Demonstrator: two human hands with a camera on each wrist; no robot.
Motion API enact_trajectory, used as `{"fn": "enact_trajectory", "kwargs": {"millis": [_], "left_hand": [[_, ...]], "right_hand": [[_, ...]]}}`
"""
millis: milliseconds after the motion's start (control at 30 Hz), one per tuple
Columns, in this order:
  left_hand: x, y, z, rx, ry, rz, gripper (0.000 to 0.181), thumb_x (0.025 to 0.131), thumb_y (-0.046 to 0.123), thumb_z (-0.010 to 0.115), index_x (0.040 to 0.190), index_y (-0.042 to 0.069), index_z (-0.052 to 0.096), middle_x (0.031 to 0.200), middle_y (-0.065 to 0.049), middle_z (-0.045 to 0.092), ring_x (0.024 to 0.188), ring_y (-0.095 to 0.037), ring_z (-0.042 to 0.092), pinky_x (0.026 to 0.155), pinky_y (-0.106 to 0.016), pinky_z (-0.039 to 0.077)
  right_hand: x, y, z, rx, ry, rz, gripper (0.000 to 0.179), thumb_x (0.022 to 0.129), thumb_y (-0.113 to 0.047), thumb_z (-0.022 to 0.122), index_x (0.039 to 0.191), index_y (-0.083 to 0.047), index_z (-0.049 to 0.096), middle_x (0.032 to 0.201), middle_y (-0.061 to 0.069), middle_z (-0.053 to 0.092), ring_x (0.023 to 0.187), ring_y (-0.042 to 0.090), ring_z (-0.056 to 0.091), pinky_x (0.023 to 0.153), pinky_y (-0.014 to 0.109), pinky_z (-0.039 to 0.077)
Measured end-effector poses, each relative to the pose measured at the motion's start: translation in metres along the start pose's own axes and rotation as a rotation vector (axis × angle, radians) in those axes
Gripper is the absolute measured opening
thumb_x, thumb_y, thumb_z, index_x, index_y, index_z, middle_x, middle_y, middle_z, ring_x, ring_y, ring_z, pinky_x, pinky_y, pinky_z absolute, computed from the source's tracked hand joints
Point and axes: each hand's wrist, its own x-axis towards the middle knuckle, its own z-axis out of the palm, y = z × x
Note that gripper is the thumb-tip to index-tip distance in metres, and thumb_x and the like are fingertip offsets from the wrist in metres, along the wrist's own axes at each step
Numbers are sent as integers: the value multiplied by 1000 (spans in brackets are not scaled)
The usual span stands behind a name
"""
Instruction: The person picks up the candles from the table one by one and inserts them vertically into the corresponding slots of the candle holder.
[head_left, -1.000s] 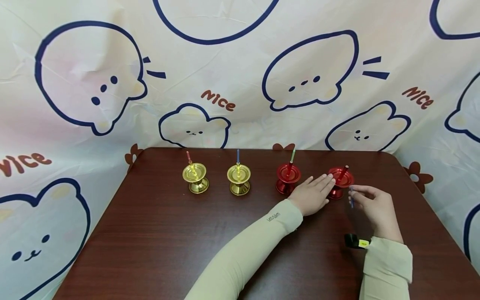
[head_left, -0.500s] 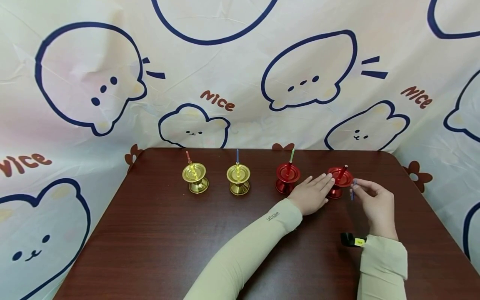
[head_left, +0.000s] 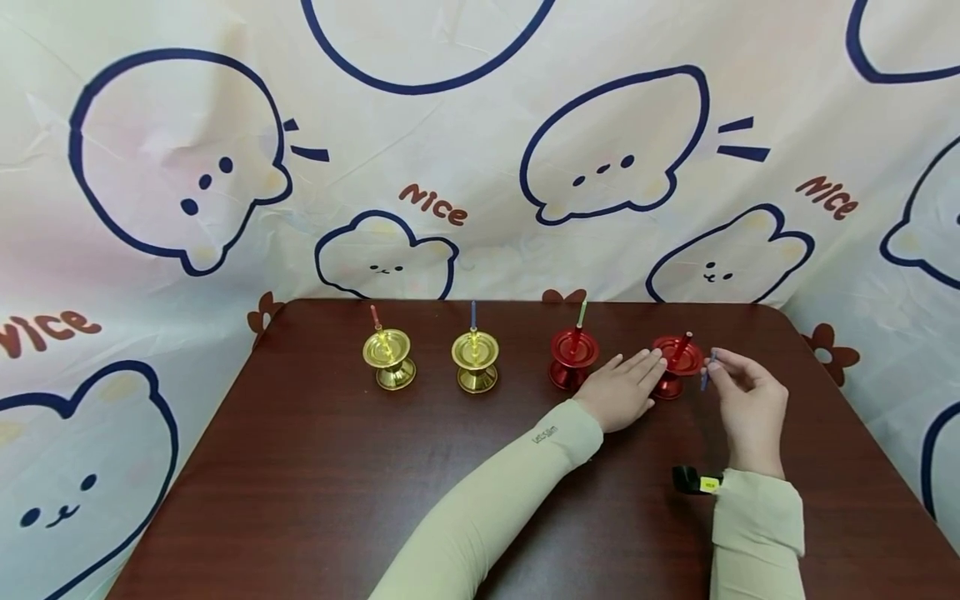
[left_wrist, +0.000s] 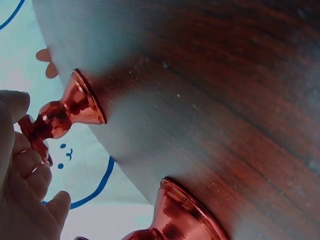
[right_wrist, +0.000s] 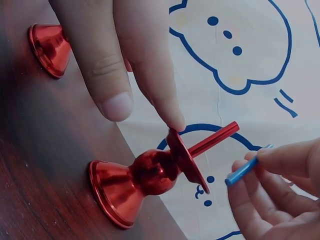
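In the head view, my left hand [head_left: 621, 392] rests straight fingertips on the near-left dish rim of the rightmost red candle holder [head_left: 668, 387]. That holder stands upright, with a bare red tube [right_wrist: 216, 138] rising from its dish. My right hand [head_left: 756, 412] pinches a short blue candle [right_wrist: 242, 172] between thumb and fingers, just right of the dish and apart from the tube. The candle is tilted in the right wrist view. The left wrist view shows my left fingers [left_wrist: 30, 167] at the dish of the red holder [left_wrist: 55, 120].
Left of my left hand stands another red holder [head_left: 572, 367] with a green candle [head_left: 582, 313]. Farther left are two gold holders, one with a blue candle [head_left: 473, 316], one with a red candle [head_left: 374, 316]. A patterned cloth [head_left: 495, 167] hangs behind the brown table [head_left: 300, 467].
My right hand has moved slightly away from me, raising the blue candle beside the dish rim. My left hand keeps its place on the red holder.
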Motion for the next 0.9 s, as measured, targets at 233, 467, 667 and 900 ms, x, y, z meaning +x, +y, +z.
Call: {"fn": "enact_trajectory", "kwargs": {"millis": [233, 467, 667, 900], "left_hand": [[0, 2, -1, -2, -3, 0, 65, 109, 46, 36, 165, 26, 9, 170, 10, 6, 155, -6, 2, 124, -29, 14], [1, 6, 0, 1, -8, -3, 65, 109, 46, 36, 165, 27, 8, 170, 11, 4, 155, -6, 2, 124, -28, 11], [0, 4, 0, -4, -10, -12, 65, 109, 46, 37, 165, 27, 9, 170, 11, 4, 155, -5, 1, 124, -28, 11], [-1, 3, -1, -2, -9, -16, 65, 109, 45, 38, 165, 26, 8, 170, 10, 4, 155, -6, 3, 124, -28, 11]], "right_hand": [[-3, 2, 3, 35, 68, -107, 28, 98, -20, 68, 125, -17, 74, 107, -10, 71, 93, 2, 63, 75, 8, 49], [0, 3, 8, 80, 127, -233, 27, 98, -19, 68, 124, -15, 75, 106, -10, 74, 94, 2, 67, 78, 8, 50], [4, -2, 13, 111, 161, -328, 26, 99, -19, 68, 123, -14, 75, 108, -5, 74, 95, 3, 68, 85, 13, 51], [11, -10, 17, 130, 165, -384, 26, 99, -16, 67, 123, -11, 75, 108, -5, 74, 93, 3, 68, 86, 14, 51]]}}
